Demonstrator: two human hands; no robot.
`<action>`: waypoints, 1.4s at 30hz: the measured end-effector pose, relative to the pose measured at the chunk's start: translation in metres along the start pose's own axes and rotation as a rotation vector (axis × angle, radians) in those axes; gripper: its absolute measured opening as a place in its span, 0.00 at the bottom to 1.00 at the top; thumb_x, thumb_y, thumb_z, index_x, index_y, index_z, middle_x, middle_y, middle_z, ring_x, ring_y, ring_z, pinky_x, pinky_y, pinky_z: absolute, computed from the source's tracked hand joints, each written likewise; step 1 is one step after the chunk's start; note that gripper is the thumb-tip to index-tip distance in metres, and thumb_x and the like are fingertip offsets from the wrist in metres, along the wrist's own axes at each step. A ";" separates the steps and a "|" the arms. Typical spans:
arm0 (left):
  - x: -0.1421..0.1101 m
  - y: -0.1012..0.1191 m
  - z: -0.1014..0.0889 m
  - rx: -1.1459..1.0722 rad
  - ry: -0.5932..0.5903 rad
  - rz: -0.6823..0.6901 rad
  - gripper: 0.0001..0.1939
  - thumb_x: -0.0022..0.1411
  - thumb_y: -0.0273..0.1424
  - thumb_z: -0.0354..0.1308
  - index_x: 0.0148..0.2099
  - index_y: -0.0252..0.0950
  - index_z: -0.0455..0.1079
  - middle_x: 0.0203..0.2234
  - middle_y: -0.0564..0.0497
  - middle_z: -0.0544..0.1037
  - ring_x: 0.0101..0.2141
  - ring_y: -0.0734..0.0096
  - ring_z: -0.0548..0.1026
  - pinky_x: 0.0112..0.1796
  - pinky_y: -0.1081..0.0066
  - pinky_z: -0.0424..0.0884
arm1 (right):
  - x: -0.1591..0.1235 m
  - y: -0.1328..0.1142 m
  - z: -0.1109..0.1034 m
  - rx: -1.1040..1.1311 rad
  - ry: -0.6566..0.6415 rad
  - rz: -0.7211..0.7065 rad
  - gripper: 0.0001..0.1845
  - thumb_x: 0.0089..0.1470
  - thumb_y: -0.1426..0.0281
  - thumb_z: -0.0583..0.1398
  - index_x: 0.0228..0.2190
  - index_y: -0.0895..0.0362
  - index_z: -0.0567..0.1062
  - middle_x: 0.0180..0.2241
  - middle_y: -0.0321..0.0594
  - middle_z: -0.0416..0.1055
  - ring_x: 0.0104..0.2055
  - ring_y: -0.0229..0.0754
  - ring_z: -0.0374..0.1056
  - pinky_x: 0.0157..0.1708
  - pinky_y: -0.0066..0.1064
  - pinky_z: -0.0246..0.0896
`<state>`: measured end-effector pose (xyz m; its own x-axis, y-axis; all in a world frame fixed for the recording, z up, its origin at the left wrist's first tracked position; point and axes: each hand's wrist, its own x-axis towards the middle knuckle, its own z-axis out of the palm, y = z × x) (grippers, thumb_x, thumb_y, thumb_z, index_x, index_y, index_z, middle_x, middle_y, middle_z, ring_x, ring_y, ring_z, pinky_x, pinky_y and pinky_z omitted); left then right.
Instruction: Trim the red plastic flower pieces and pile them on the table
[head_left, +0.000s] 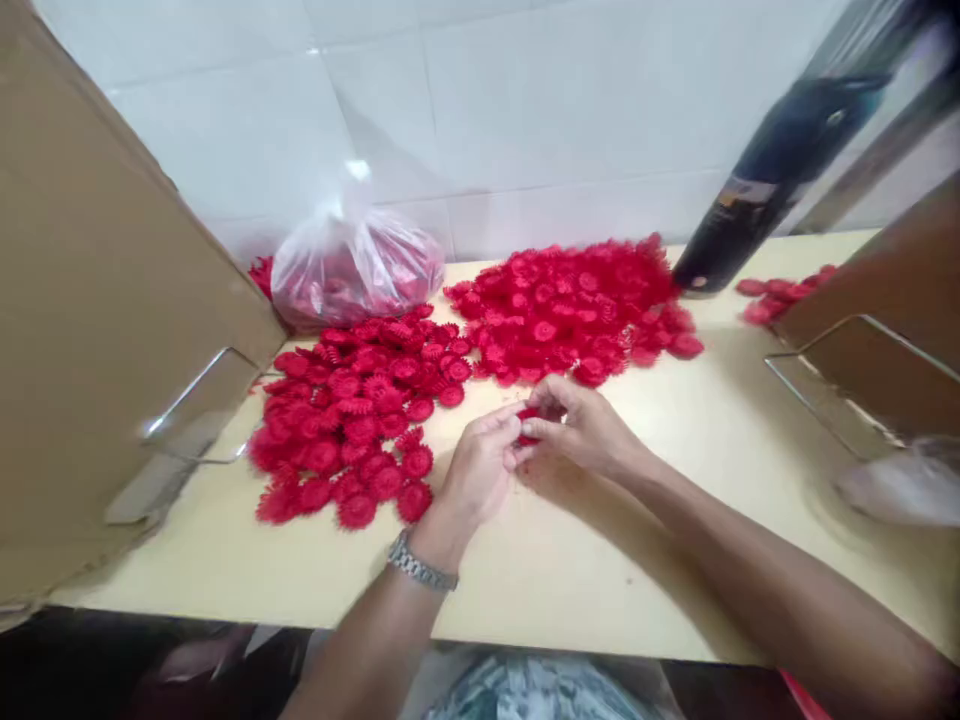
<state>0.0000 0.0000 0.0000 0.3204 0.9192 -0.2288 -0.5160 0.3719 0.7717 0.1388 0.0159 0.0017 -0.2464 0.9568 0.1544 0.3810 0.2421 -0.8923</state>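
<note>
My left hand [478, 472], with a metal watch [420, 566] on the wrist, and my right hand [579, 432] meet over the middle of the pale tabletop [697, 420]. Their fingertips pinch together on one small red flower piece [528, 426]. Just left of my left hand lies a heap of several red toothed flower pieces [352, 425]. A second, flatter heap of red flower pieces [574, 310] lies behind my right hand.
A clear plastic bag [356, 262] with red pieces stands at the back by the white tiled wall. Cardboard boxes [97, 330] on wire brackets flank the table left and right [892, 310]. A dark bottle [765, 180] leans at the back right, near a few more red pieces [780, 295].
</note>
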 end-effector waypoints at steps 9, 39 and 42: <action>0.000 -0.004 0.003 0.016 0.040 0.021 0.13 0.51 0.23 0.56 0.41 0.30 0.74 0.40 0.44 0.77 0.44 0.64 0.72 0.46 0.63 0.67 | 0.002 0.001 0.000 -0.020 0.015 -0.081 0.04 0.48 0.76 0.56 0.28 0.57 0.65 0.23 0.32 0.66 0.24 0.33 0.63 0.24 0.24 0.57; 0.002 -0.008 -0.007 0.404 0.224 0.064 0.18 0.52 0.44 0.58 0.24 0.35 0.62 0.08 0.60 0.64 0.07 0.85 0.56 0.08 0.82 0.47 | -0.008 -0.002 -0.003 0.179 -0.021 -0.003 0.11 0.55 0.63 0.54 0.27 0.58 0.68 0.24 0.37 0.69 0.28 0.37 0.66 0.30 0.31 0.60; 0.002 -0.009 -0.007 0.485 0.247 0.098 0.21 0.53 0.48 0.56 0.23 0.35 0.62 0.08 0.60 0.63 0.08 0.86 0.57 0.09 0.82 0.49 | -0.010 -0.005 0.001 0.407 -0.184 0.021 0.11 0.54 0.61 0.58 0.27 0.56 0.65 0.22 0.36 0.71 0.26 0.39 0.69 0.29 0.32 0.64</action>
<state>-0.0002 -0.0008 -0.0118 0.0628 0.9713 -0.2294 -0.0902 0.2344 0.9679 0.1381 0.0048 0.0045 -0.4110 0.9072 0.0896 0.0151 0.1051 -0.9944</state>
